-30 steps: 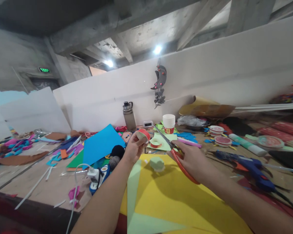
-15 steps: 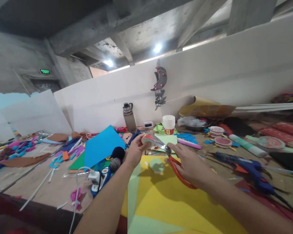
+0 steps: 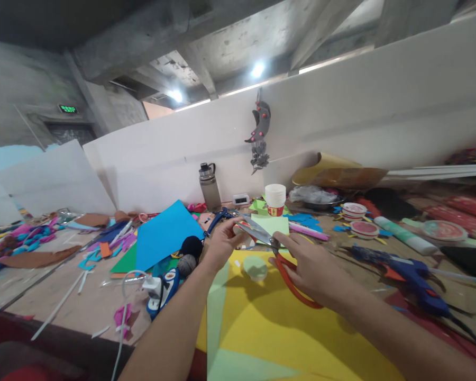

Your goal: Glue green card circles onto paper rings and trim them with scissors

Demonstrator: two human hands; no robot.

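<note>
My right hand [image 3: 307, 259] is closed around the orange handles of a pair of scissors [image 3: 295, 286]. The steel blades point away to the left, their tips by my left fingertips. My left hand [image 3: 222, 242] is pinched at the blade tips; whatever small piece lies between its fingers is too hidden to make out. Below both hands, a pale green rounded cutout [image 3: 255, 267] rests on a large yellow sheet [image 3: 285, 328]. Light green sheet edges show along the left side of the yellow one.
Paper cups [image 3: 275, 198], a bottle [image 3: 210, 188] and a light green sheet [image 3: 269, 224] stand or lie beyond my hands. On the right is a blue glue gun [image 3: 408, 280]. To the left are a blue sheet [image 3: 168, 233], a power strip [image 3: 164, 291] with a white cable, and scraps.
The pale piece seen at my left fingertips earlier is now barely visible. Both hands stay close to the same place, and the view has shifted slightly.
</note>
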